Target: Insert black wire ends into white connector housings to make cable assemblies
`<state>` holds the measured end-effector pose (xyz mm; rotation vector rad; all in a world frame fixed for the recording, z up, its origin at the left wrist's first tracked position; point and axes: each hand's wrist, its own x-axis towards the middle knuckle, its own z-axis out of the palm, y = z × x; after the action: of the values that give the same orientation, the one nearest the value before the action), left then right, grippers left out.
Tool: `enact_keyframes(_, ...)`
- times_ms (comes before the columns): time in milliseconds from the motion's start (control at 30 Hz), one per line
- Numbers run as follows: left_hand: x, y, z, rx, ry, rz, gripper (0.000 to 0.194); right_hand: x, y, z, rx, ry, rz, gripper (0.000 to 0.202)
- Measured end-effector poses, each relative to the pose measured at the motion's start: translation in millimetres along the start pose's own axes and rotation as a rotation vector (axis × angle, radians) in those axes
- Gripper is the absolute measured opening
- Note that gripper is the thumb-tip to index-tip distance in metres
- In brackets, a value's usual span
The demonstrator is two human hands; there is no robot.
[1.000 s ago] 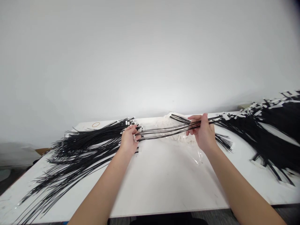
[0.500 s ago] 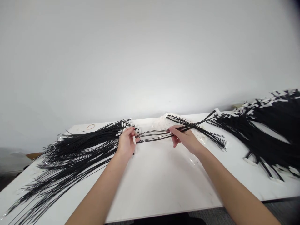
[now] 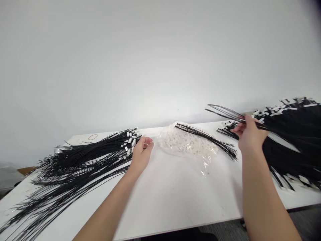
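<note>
Fingers of the right hand (image 3: 250, 135) grip a bunch of thin black wires (image 3: 238, 117), raised near a heap of white-ended black wires (image 3: 296, 125). The left hand (image 3: 142, 153), its fingers curled, slightly parted, hovers just beside a black wire bundle (image 3: 95, 152) with white connectors (image 3: 129, 140).

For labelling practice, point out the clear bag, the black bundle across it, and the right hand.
clear bag (image 3: 206, 163), head view: crinkled front
black bundle (image 3: 207, 135), head view: middle strands
right hand (image 3: 250, 134), head view: mid-hand
</note>
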<state>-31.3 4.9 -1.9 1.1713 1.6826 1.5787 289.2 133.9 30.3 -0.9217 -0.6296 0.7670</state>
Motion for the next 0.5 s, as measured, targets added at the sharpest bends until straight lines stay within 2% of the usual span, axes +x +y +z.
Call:
enact_keyframes(167,-5.3,0.7,3.7,0.138,-0.07,0.076,0.006,36.0,-6.8,-39.4,0.001,0.263,-0.009,0.008)
enact_keyframes(267,-7.0,-0.6,3.9,0.229,-0.102,0.132,0.005,48.3,-1.6,-57.1,0.0,0.357,0.071,0.01)
enact_keyframes(400,-8.1,-3.3,3.7,0.275,-0.133,0.194,0.006,60.1,14.5,-74.3,0.021,0.365,0.294,0.017)
enact_keyframes(500,-9.0,-3.5,4.8,0.298,-0.151,0.194,0.007,67.3,25.3,-85.4,0.137,0.278,0.403,0.02)
